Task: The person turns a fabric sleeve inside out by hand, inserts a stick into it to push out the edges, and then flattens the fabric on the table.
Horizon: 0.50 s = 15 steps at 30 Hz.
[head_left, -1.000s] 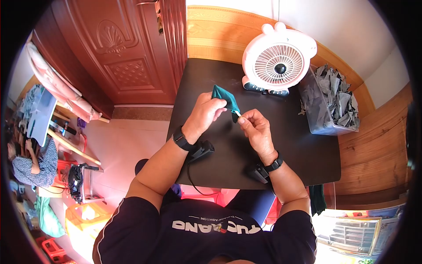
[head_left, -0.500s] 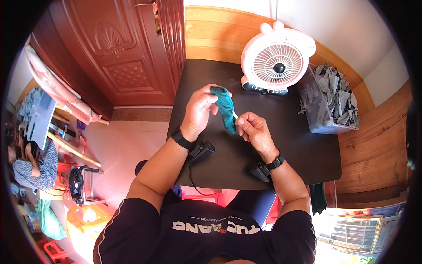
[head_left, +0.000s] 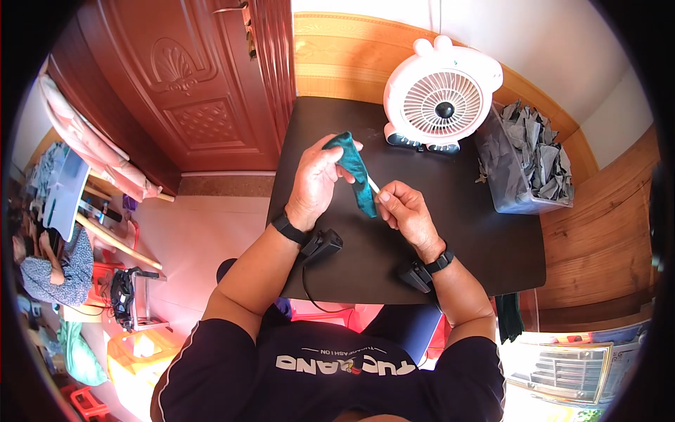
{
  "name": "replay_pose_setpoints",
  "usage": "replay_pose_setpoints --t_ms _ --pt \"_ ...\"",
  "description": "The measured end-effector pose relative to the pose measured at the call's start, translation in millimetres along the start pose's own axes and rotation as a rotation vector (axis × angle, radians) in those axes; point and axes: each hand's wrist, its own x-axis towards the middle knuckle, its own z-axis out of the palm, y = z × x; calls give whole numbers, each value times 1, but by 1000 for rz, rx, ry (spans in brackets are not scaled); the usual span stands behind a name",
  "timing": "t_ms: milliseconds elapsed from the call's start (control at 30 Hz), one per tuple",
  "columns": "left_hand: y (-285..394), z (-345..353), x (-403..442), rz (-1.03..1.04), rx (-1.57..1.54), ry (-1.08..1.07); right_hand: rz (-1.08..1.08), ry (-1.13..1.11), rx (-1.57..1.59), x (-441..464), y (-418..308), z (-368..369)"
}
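A narrow strip of dark green velvety fabric (head_left: 357, 172) hangs at a slant above the black table. My left hand (head_left: 316, 179) grips its upper end, the thumb over the front and the fingers behind. Below and to the right, my right hand (head_left: 406, 214) pinches a thin white stick (head_left: 373, 184) between thumb and forefinger. The stick's upper end meets the edge of the fabric; whether it goes inside or lies against it, I cannot tell. Each wrist wears a black strap with a small black device attached.
On the black table (head_left: 337, 260) a pink-and-white fan (head_left: 444, 105) stands at the back. A clear bin (head_left: 517, 193) full of grey fabric pieces sits at the right. More dark green fabric (head_left: 509, 316) hangs by the table's front right corner. Another person (head_left: 60, 271) sits far left.
The upper end of the green fabric has shifted left and its strip is turned, now looking narrower and straighter. More of the white stick shows. My right hand has barely moved.
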Motion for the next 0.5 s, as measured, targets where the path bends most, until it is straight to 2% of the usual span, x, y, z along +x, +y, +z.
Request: replay_pose_setpoints --t_ms 133,233,367,500 --pt "-3 -3 -1 1 29 -18 -1 3 -4 -2 -1 4" --pt "-3 5 -4 1 6 7 -92 51 24 -3 3 7" --pt "-8 20 -11 5 161 61 -135 81 53 -2 7 10" --pt "-4 24 -13 24 182 57 -137 82 23 -4 7 11"
